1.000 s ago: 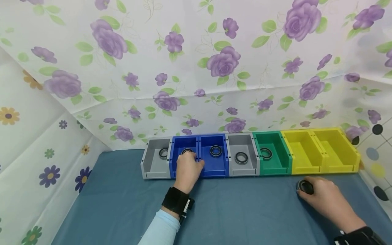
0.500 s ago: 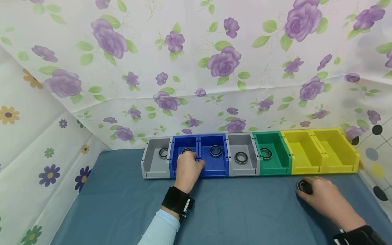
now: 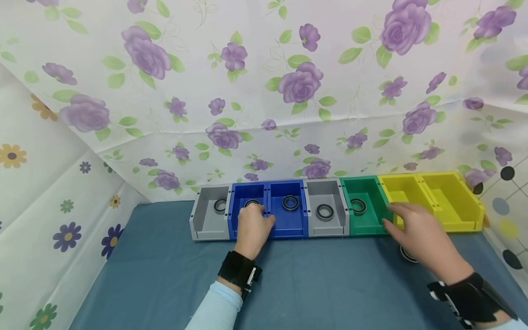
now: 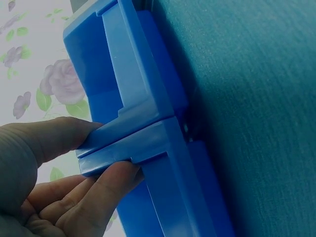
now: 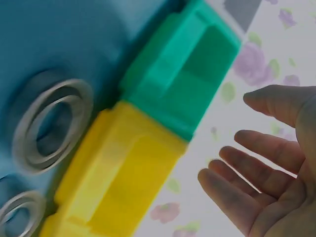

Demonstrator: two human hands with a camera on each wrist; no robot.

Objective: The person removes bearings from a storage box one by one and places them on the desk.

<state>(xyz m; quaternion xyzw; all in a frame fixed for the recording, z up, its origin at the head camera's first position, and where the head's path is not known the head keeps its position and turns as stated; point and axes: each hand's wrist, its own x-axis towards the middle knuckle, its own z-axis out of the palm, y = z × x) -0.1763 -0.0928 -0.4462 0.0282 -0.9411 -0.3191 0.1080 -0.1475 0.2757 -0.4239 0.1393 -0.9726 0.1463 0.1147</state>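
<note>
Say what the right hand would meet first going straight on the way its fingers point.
Probably the green bin, at its edge beside the adjoining yellow bin; the height of the right hand is unclear, so it may pass above.

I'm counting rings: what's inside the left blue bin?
In the left blue bin, the far edge of one ring shows. The left hand covers the ring's near part and some floor; anything else there is hidden.

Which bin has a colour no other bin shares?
The green bin, between a grey bin and a yellow bin; every other colour comes twice.
</note>
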